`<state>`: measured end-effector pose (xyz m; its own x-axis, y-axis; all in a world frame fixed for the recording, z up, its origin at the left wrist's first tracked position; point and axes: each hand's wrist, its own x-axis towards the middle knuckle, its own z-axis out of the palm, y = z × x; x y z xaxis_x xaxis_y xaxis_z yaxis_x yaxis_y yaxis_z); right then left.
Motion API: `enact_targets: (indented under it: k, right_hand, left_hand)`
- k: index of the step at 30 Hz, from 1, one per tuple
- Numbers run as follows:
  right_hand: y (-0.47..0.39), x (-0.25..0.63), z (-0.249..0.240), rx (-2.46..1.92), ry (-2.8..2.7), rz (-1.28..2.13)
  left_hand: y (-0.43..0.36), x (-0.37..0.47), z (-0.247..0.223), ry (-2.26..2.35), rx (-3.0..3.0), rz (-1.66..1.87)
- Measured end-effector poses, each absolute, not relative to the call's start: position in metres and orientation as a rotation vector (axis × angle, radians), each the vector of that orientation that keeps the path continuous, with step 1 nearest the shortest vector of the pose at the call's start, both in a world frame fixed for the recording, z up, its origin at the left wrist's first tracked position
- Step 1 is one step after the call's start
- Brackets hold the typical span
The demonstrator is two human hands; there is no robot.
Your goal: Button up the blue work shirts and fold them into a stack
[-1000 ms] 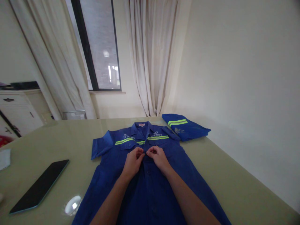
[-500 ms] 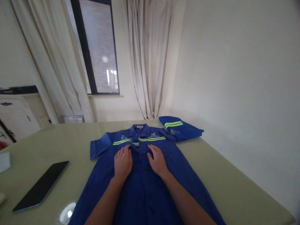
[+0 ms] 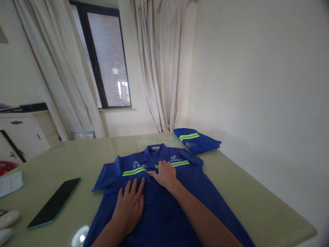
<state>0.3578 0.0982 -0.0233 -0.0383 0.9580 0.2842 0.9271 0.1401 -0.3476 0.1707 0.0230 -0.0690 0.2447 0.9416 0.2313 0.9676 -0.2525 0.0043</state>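
A blue short-sleeved work shirt [image 3: 154,206] lies spread on the table, collar away from me. Yellow-green reflective stripes and white lettering cross its chest. My left hand [image 3: 130,204] rests flat on the shirt's left front below the stripe, fingers spread. At the front opening, level with the stripe, my right hand [image 3: 164,175] has its thumb and fingers bent around the edge of the shirt's cloth. Its fingertips are partly hidden. The lower end of the shirt runs out of view beneath my forearms.
A folded blue garment [image 3: 196,141] with similar stripes lies at the table's far right, by the wall. To the left are a dark flat tablet-like object [image 3: 55,202], a white paper [image 3: 10,183] and a pale rounded object [image 3: 9,219]. The table [image 3: 257,206] ends at the right.
My right hand has moved up and left to the front opening and closed on the cloth. My left hand has shifted toward me and spread its fingers. The view has shifted slightly.
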Motion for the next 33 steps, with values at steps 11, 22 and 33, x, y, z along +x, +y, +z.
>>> enact_targets:
  k: [11,22,33]
  right_hand:
    - [0.129,0.381,-0.065,-1.260,-1.461,0.713]
    - [0.127,0.394,-0.055,-1.021,-1.016,1.291]
    - [0.114,0.393,-0.038,-0.970,-0.663,1.522]
  left_hand:
    - [0.083,0.212,-0.016,-1.890,-2.479,-0.536]
    - [0.116,0.223,-0.063,-1.954,-2.517,-0.854]
    - [0.105,0.226,-0.046,-1.687,-2.410,-0.965]
